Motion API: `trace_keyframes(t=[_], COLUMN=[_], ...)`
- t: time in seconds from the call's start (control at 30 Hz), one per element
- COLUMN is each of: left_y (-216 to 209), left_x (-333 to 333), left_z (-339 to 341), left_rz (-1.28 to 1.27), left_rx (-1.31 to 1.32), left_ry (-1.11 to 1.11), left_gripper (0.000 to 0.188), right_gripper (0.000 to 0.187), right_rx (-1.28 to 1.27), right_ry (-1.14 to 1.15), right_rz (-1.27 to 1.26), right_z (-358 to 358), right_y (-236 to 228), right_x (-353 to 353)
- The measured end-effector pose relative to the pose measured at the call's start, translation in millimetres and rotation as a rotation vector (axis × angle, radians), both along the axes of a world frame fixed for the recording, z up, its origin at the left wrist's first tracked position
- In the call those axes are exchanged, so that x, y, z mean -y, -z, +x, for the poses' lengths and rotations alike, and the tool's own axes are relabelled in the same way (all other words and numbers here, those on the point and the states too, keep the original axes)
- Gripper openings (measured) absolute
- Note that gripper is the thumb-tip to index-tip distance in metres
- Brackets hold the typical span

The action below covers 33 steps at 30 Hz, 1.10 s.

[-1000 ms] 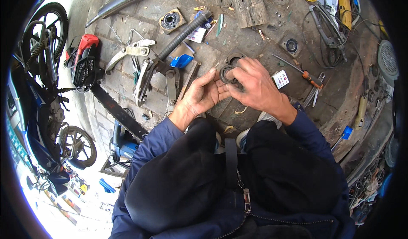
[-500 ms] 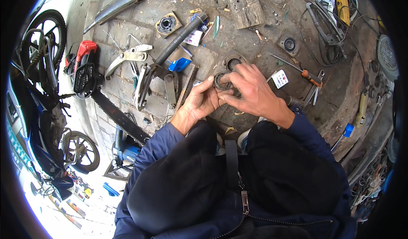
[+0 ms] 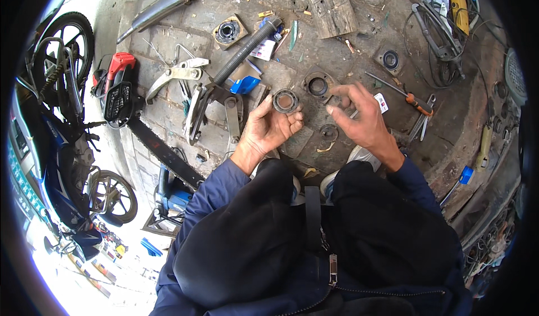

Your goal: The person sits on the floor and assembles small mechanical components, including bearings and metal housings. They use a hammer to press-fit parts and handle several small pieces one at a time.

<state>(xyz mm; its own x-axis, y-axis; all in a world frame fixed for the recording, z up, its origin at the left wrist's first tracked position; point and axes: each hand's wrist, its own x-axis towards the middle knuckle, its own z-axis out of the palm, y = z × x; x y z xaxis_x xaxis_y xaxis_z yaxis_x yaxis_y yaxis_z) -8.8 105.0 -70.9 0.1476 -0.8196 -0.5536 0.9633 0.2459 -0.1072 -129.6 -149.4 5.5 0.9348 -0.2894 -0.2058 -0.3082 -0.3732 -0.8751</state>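
My left hand (image 3: 269, 128) is palm up, thumb and fingertips closed on the rim of a round ball bearing (image 3: 286, 101) with a brownish centre. To its right hovers my right hand (image 3: 364, 118), fingers bent and thumb apart from the index finger; nothing held shows clearly, and its inner fingers are partly hidden. Between and beyond the hands, a metal housing plate with a round dark bore (image 3: 317, 85) lies on the paving. A dark ring (image 3: 329, 132) sits on the ground nearer my shoes.
A screwdriver (image 3: 412, 101) lies right, near another bearing housing (image 3: 390, 60). Left are a gear puller (image 3: 178, 74), a threaded rod (image 3: 247, 49) and a red chainsaw (image 3: 119, 69). A wooden board (image 3: 331, 12) lies ahead; a yellow grinder (image 3: 457, 7) is far right. Motorcycles (image 3: 62, 125) stand left.
My right hand has come off the bearing and moved right. The left hand keeps the bearing, now in plain sight. The ground ring and housing bore are uncovered.
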Motion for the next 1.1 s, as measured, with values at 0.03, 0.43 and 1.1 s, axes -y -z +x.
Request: trace_keyframes(t=[0.03,0.43,1.1], left_y=[0,9,-3], left_x=[0,-4,-3], left_z=[0,-1,11], left_rz=[0.009,-0.171,-0.131], left_rx=[0.006,-0.039,0.101], left_ry=[0.000,-0.040,0.006], left_gripper=[0.064,0.062,0.067], right_gripper=[0.035,0.034,0.032], right_rx=[0.004,-0.016,-0.008], right_ry=[0.002,-0.006,-0.030], right_rz=[0.001,0.001,0.032], right_z=[0,2,6], right_y=[0,-2,-8], right_x=[-1,0,-8])
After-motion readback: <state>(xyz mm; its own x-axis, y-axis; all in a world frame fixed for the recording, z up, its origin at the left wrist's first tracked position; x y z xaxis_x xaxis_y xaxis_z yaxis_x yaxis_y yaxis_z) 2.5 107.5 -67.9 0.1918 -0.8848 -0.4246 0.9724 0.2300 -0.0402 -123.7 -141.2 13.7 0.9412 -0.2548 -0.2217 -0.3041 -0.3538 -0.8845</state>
